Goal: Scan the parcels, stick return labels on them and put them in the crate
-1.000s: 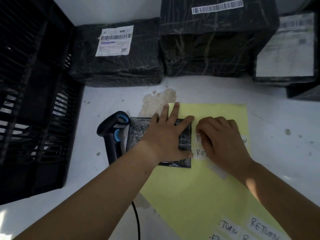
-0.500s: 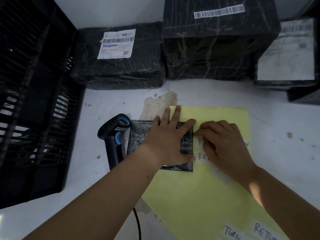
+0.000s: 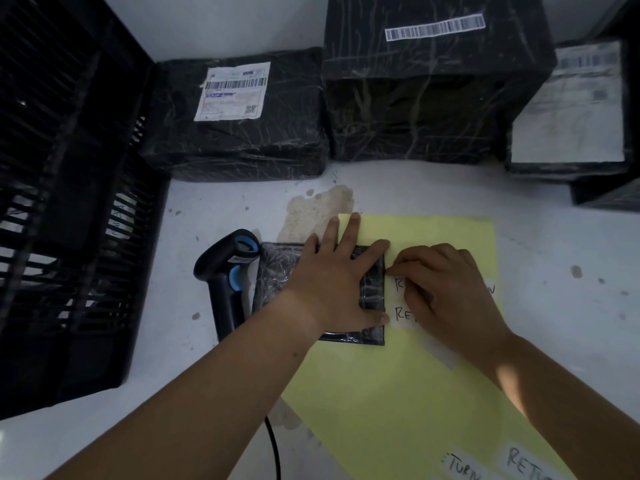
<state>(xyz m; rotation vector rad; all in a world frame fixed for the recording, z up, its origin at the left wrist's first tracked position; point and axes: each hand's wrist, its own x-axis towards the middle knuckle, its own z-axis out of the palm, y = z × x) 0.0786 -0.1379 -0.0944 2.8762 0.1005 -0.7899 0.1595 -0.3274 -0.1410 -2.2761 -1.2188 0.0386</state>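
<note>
Head view: right hand (image 3: 446, 296) fingertips have crept up to the far-left corner of the upper RETURN label (image 3: 398, 284) on the yellow sheet (image 3: 381, 393), fingers curled, can't tell if it's gripped; left hand (image 3: 332, 282) stays flat, pinning the small parcel (image 3: 277, 271) mid-table right of the scanner (image 3: 225, 271). Peel looks to be starting; sticking and crate (image 3: 69, 237) pending. Count: 1 small parcel, 3 big parcels (image 3: 235, 116) far, 4 labels, 1 scanner, 1 crate

Dim, underexposed; wide-angle edge bending; mild softness

Left hand (image 3: 332, 289) flat, fingers (image 3: 353, 230) spread — right hand (image 3: 446, 296) curled, knuckles up.
</note>
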